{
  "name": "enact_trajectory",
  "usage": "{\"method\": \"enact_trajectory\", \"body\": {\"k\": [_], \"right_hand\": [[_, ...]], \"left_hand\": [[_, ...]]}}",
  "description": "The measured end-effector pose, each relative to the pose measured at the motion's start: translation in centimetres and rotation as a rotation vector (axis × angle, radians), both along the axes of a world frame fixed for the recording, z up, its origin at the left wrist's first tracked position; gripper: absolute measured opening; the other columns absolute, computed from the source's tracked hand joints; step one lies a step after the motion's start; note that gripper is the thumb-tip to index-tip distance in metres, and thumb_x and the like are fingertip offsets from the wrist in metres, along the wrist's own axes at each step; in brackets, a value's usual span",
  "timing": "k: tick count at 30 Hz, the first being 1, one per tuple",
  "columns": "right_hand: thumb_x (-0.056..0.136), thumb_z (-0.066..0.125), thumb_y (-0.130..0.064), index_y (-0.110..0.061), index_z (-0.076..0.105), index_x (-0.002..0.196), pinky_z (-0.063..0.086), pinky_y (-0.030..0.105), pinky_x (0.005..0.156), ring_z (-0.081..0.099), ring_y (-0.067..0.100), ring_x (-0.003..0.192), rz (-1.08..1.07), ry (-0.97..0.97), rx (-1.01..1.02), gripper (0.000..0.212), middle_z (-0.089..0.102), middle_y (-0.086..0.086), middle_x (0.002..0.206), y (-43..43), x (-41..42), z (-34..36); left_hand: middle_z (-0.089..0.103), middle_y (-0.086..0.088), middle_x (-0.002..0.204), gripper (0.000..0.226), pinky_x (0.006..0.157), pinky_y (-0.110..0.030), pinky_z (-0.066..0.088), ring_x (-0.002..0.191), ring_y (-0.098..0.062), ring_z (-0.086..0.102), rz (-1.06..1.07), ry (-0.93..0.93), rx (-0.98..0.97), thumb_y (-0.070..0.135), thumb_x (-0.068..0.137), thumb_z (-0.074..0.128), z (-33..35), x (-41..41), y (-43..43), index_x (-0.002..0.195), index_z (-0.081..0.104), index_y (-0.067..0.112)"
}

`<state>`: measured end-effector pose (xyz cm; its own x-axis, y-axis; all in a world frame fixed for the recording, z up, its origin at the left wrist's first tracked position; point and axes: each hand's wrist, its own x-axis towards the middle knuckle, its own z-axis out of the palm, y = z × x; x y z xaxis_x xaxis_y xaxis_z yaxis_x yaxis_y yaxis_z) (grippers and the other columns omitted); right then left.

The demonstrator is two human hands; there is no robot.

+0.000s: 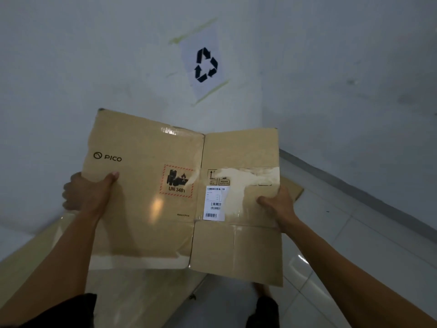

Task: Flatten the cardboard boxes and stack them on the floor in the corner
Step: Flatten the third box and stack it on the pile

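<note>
The flattened box hangs between the two grips, off the floor, its printed face toward the camera. The left grip pinches the box's left edge, thumb flat on the front and fingers curled behind. The right grip pinches the right edge the same way, its thumb beside a torn patch.

The box is plain brown corrugated board, two panels side by side with a vertical crease midway between the grips and shorter flaps below them. Just above the left grip is a black PICO logo. Toward the crease sits a red-hatched UN 3481 label. Left of the right grip is a white barcode sticker. From there to the thumb runs a pale, rough strip where the top layer is ripped away. Clear glossy tape catches light along the seams.

Below both grips, flat sheets of the same board lie on the floor, and another brown corner shows just beyond the right grip. Right of that grip are pale, shiny tiles. Above the box, a white recycling sign is stuck askew on the matt wall with yellowish tape.
</note>
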<state>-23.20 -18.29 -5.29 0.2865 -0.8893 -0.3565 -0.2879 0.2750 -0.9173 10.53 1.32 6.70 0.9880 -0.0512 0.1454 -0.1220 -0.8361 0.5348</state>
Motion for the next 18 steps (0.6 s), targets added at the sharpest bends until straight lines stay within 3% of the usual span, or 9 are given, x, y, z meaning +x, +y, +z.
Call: {"method": "enact_trajectory", "body": {"k": [5, 10, 12, 14, 18], "right_hand": [[0.077, 0.071, -0.009, -0.003, 0.041, 0.125, 0.049, 0.04, 0.083, 0.051, 0.025, 0.105, -0.069, 0.009, 0.059, 0.057, 0.049, 0.007, 0.114, -8.7, -0.6, -2.2], [0.075, 0.074, -0.02, -0.007, 0.042, 0.128, 0.053, 0.04, 0.077, 0.056, 0.03, 0.104, -0.095, 0.081, 0.13, 0.063, 0.054, 0.012, 0.124, -17.4, -1.3, -3.8], [0.074, 0.074, -0.021, -0.009, 0.045, 0.127, 0.054, 0.045, 0.082, 0.057, 0.031, 0.104, -0.095, 0.073, 0.153, 0.062, 0.056, 0.012, 0.123, -20.5, -1.7, -4.3], [0.074, 0.074, -0.019, -0.009, 0.047, 0.126, 0.053, 0.049, 0.086, 0.057, 0.033, 0.104, -0.117, 0.082, 0.158, 0.06, 0.057, 0.013, 0.123, -23.2, -1.8, -4.1], [0.076, 0.072, -0.007, -0.003, 0.045, 0.124, 0.047, 0.038, 0.076, 0.05, 0.027, 0.097, -0.141, 0.06, 0.178, 0.055, 0.052, 0.008, 0.114, -27.8, -2.3, -4.3]], "left_hand": [[0.049, -0.028, 0.13, 0.09, 0.101, -0.057, 0.032, 0.121, -0.047, 0.045, -0.09, 0.025, -0.014, 0.06, 0.063, 0.075, -2.2, 1.5, -11.7, 0.129, 0.048, 0.005], [0.054, -0.024, 0.126, 0.087, 0.098, -0.056, 0.036, 0.118, -0.045, 0.048, -0.155, 0.021, -0.048, 0.062, 0.06, 0.075, -2.2, 2.1, -21.6, 0.124, 0.054, 0.007], [0.055, -0.024, 0.125, 0.084, 0.097, -0.055, 0.037, 0.117, -0.045, 0.049, -0.191, 0.003, -0.052, 0.061, 0.061, 0.075, -1.7, 2.2, -25.1, 0.123, 0.054, 0.007], [0.055, -0.024, 0.124, 0.083, 0.097, -0.054, 0.037, 0.117, -0.044, 0.049, -0.215, -0.009, -0.032, 0.061, 0.062, 0.075, -1.5, 2.1, -28.5, 0.122, 0.054, 0.007], [0.051, -0.023, 0.127, 0.082, 0.099, -0.051, 0.036, 0.119, -0.042, 0.046, -0.271, 0.013, 0.017, 0.056, 0.065, 0.075, -2.5, 1.4, -34.6, 0.126, 0.05, 0.007]]}}
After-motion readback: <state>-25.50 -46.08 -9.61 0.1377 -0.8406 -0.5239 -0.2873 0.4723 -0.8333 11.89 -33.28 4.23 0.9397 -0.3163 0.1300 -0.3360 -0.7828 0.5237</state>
